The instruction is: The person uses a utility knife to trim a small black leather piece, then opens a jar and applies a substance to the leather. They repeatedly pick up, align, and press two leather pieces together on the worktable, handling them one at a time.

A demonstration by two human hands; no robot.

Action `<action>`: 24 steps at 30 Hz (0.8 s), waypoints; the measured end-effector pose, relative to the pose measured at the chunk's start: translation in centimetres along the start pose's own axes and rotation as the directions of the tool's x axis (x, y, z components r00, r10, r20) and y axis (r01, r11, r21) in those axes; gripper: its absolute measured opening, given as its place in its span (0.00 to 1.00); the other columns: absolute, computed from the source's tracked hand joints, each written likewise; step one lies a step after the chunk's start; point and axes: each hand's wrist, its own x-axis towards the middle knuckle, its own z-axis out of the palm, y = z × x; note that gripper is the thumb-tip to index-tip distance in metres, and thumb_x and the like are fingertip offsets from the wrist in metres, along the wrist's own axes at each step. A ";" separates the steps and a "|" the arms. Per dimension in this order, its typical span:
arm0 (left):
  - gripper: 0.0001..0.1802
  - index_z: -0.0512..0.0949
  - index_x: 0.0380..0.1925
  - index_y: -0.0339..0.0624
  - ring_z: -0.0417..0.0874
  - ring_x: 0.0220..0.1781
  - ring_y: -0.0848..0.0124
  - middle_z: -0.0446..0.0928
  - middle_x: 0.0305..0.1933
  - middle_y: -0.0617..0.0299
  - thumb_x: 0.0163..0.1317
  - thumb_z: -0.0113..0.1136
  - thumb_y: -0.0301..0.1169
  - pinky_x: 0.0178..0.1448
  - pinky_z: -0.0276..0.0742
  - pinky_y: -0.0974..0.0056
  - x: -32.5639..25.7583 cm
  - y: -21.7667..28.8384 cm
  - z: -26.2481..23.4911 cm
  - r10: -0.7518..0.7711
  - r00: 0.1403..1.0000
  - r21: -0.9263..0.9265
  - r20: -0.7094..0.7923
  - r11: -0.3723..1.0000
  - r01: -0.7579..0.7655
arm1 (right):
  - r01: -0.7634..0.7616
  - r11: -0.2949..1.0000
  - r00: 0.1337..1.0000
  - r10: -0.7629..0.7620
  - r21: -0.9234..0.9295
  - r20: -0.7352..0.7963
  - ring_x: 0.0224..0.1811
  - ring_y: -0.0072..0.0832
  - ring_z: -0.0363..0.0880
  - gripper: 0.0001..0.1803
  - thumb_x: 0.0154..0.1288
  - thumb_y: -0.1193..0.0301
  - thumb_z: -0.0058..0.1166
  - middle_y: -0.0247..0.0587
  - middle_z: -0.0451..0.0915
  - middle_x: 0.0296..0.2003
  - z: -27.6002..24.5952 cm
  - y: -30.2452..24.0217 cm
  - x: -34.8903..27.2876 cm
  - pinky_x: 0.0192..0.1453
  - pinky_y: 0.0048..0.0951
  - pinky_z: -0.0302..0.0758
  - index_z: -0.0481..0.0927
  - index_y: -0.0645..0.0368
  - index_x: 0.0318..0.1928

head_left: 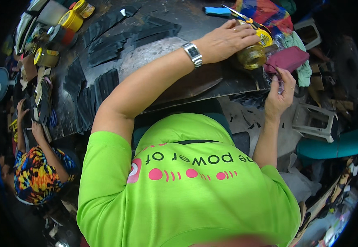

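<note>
My left hand (pixel 228 39), wearing a metal wristwatch (pixel 193 54), reaches across to the table's right end. Its fingers stretch out palm down over a clear jar (pixel 253 57) with amber contents; the thumb is hidden. A round yellow lid (pixel 264 38) shows just beyond those fingertips. At the table corner, my right hand (pixel 281 88) has thumb and forefinger closed at the near edge of a maroon pouch-like cloth piece (pixel 288 59). Clear plastic film lies beside this piece. Behind my left hand are scissors (pixel 238 14) with dark and orange handles.
Stacks of black strips (pixel 109 49) lie on the dark table (pixel 146 10) around a worn slab (pixel 158 55). Yellow-lidded tubs (pixel 71 20) stand far left. A co-worker (pixel 43 164) sits at left, hands on strips. Plastic stools (pixel 315 121) are at right, beside a teal roll (pixel 331 145).
</note>
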 end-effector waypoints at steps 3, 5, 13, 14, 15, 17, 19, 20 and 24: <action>0.29 0.69 0.69 0.53 0.66 0.78 0.64 0.71 0.71 0.60 0.68 0.55 0.22 0.80 0.59 0.51 -0.1 0.1 0.1 -0.011 1.000 0.015 -0.018 1.000 0.012 | -0.030 0.998 0.999 0.030 -0.049 -0.013 0.58 0.40 0.77 0.19 0.64 0.81 0.62 0.45 0.80 0.53 -0.3 0.5 -0.2 0.64 0.39 0.72 0.83 0.60 0.56; 0.30 0.68 0.69 0.53 0.66 0.78 0.65 0.71 0.71 0.60 0.66 0.57 0.21 0.80 0.60 0.51 -0.2 0.2 0.3 -0.014 0.999 -0.011 -0.035 1.000 0.014 | 0.013 0.974 1.000 -0.016 -0.225 -0.013 0.62 0.42 0.74 0.22 0.65 0.78 0.64 0.47 0.78 0.56 -0.7 1.0 -0.2 0.67 0.42 0.70 0.82 0.58 0.59; 0.36 0.68 0.68 0.53 0.66 0.77 0.61 0.71 0.71 0.59 0.59 0.65 0.20 0.78 0.62 0.50 -0.6 -0.2 0.2 -0.035 0.998 -0.087 -0.054 0.996 0.030 | -0.016 0.978 0.992 0.041 -0.207 0.116 0.69 0.47 0.70 0.27 0.66 0.70 0.67 0.53 0.71 0.66 1.6 4.6 0.4 0.72 0.43 0.66 0.78 0.55 0.65; 0.37 0.68 0.68 0.53 0.66 0.77 0.61 0.71 0.71 0.59 0.58 0.66 0.20 0.78 0.63 0.50 -0.7 -0.1 0.0 -0.039 0.999 -0.110 -0.033 0.993 0.035 | -0.020 0.979 0.992 0.044 -0.205 0.115 0.69 0.47 0.70 0.27 0.66 0.70 0.67 0.53 0.71 0.67 1.6 4.9 0.4 0.72 0.43 0.66 0.78 0.55 0.65; 0.38 0.68 0.68 0.53 0.66 0.77 0.60 0.70 0.71 0.59 0.56 0.68 0.20 0.77 0.63 0.50 -0.8 0.0 -0.1 -0.046 0.998 -0.122 -0.035 0.992 0.041 | -0.034 0.981 0.992 0.056 -0.191 0.112 0.69 0.46 0.71 0.28 0.66 0.70 0.67 0.52 0.72 0.67 1.7 5.2 0.8 0.72 0.42 0.67 0.77 0.57 0.66; 0.40 0.68 0.68 0.53 0.66 0.77 0.60 0.70 0.71 0.58 0.53 0.70 0.20 0.76 0.64 0.51 -1.1 0.0 -0.6 -0.063 0.998 -0.161 0.001 0.985 0.063 | -0.002 0.977 0.993 0.027 -0.215 0.113 0.68 0.46 0.72 0.30 0.64 0.70 0.68 0.53 0.74 0.64 1.8 5.5 1.4 0.72 0.41 0.68 0.76 0.59 0.66; 0.42 0.69 0.68 0.53 0.66 0.78 0.59 0.70 0.72 0.57 0.51 0.72 0.20 0.76 0.64 0.51 -1.2 0.1 -0.9 -0.076 0.997 -0.155 0.002 0.985 0.075 | -0.032 0.980 0.987 0.062 -0.194 0.149 0.67 0.48 0.73 0.34 0.62 0.69 0.70 0.53 0.76 0.63 1.6 5.4 1.6 0.72 0.42 0.68 0.74 0.59 0.68; 0.43 0.69 0.68 0.53 0.66 0.78 0.58 0.69 0.72 0.57 0.50 0.73 0.20 0.76 0.64 0.51 -1.2 0.1 -1.0 -0.080 0.997 -0.156 -0.003 0.985 0.078 | -0.039 0.980 0.984 0.072 -0.195 0.164 0.67 0.48 0.73 0.36 0.62 0.68 0.70 0.54 0.75 0.64 1.4 5.1 1.6 0.72 0.42 0.68 0.72 0.59 0.69; 0.44 0.70 0.67 0.53 0.66 0.77 0.57 0.69 0.72 0.57 0.48 0.76 0.21 0.76 0.66 0.51 -1.4 -0.1 -1.3 -0.099 0.993 -0.192 -0.058 0.978 0.086 | -0.070 0.988 0.995 0.078 -0.138 0.057 0.66 0.48 0.74 0.31 0.64 0.69 0.67 0.53 0.76 0.63 0.8 3.4 1.1 0.72 0.43 0.68 0.75 0.58 0.67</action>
